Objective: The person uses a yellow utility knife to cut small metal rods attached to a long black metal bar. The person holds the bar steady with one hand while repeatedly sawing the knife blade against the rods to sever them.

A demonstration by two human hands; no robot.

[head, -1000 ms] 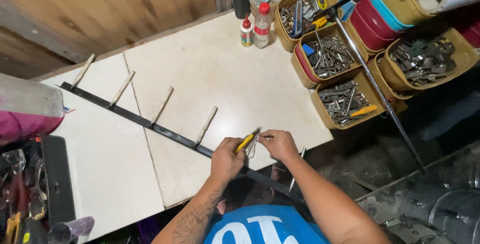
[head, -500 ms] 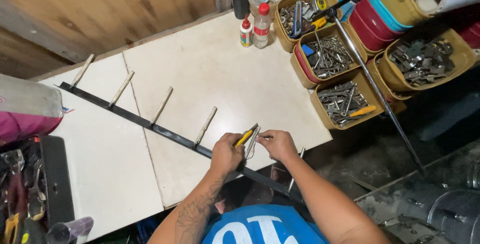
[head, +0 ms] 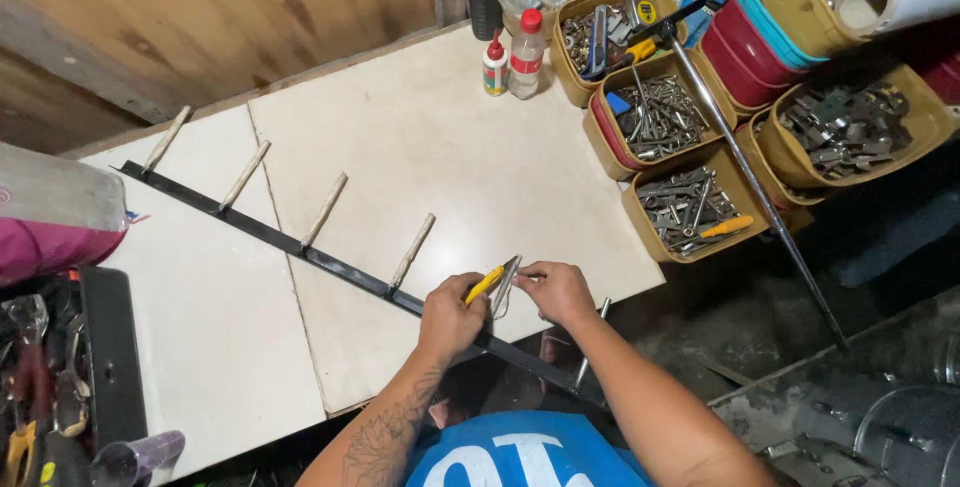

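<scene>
**Clerk:** Entries, left to right, all placed by the black bar (head: 260, 232). Start.

**Checker:** Off its far-left end, a pink bundle (head: 50, 237), cut off by the frame. Below that end, a heap of hand tools (head: 40, 407), too dark to sort.

**Clerk:** On the bar itself?

**Checker:** Four wooden pegs (head: 325, 209) stand off it, all slanting the same way across the white tabletop (head: 440, 147). At the bar's near end, just above it, the left hand (head: 450, 315) is closed round a yellow-handled tool (head: 484, 284). The right hand (head: 556, 292) sits just beside it, with thumb and forefinger pinching a thin grey piece (head: 506, 282) at the tool's tip.

**Clerk:** Any change in the last second?

**Checker:** Hardly any. Both hands have kept the same spot over the bar, and the tool has the same tilt. I judge it to be close work that is still going on there, not finished or moved along.

**Clerk:** Beyond the bar, to the right?

**Checker:** There are two small bottles (head: 512, 57) at the table's back edge. Then come tan tubs (head: 690, 207) of metal hardware, with a long steel rod (head: 760, 197) lying across them.

**Clerk:** Doubtful items?

**Checker:** I cannot tell whether the grey piece is a blade or a loose part. The bar's near end runs under the forearms and is hidden there.
</scene>
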